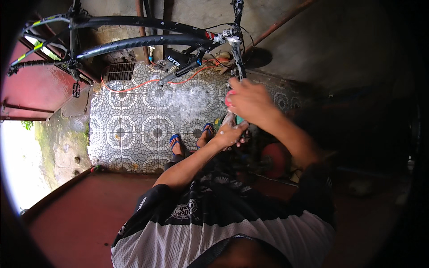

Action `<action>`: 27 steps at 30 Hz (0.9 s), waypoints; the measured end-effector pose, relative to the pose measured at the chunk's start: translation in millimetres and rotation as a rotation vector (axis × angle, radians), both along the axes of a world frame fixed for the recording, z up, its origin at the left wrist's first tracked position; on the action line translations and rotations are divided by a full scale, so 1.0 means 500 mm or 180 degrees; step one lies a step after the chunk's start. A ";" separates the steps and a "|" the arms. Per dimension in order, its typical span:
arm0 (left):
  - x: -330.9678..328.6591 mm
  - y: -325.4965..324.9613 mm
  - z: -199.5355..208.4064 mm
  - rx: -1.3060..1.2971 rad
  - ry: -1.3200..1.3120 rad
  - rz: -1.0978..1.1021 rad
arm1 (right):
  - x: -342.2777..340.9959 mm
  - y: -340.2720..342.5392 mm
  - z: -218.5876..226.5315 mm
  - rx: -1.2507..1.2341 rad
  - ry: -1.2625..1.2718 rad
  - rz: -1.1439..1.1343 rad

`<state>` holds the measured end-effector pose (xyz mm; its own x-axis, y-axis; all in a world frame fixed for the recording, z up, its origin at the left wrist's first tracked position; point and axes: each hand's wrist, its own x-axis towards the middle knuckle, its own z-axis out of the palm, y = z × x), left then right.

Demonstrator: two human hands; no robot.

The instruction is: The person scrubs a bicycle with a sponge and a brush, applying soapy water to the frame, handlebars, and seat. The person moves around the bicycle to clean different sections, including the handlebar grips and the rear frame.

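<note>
Right hand (251, 102); foamy handlebar (237, 54) alongside

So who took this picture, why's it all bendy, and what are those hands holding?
There's just one picture, from a camera on a person's head, looking down. Its very wide lens bends straight edges. Those bare hands are that person's own. The right hand is blurry and seems to hold something pink, too unclear to name. The left hand is curled just below; I can't tell what it grips. Ahead is a black bicycle frame with white suds on its handlebar. Foam and an orange cord lie on the patterned floor.
</note>
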<state>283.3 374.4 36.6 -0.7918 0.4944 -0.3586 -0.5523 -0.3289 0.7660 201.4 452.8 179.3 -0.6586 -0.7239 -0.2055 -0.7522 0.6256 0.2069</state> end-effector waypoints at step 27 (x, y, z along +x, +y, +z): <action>-0.024 -0.040 -0.080 -0.0659 -0.0682 0.0046 | -0.129 0.466 -0.124 -0.1838 -0.0512 -0.2311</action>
<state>271.1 354.5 -3.6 -0.6937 0.3825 -0.6104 -0.7050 -0.1868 0.6842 136.8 686.0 117.2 -0.9836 -0.1657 -0.0707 -0.1306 0.9260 -0.3542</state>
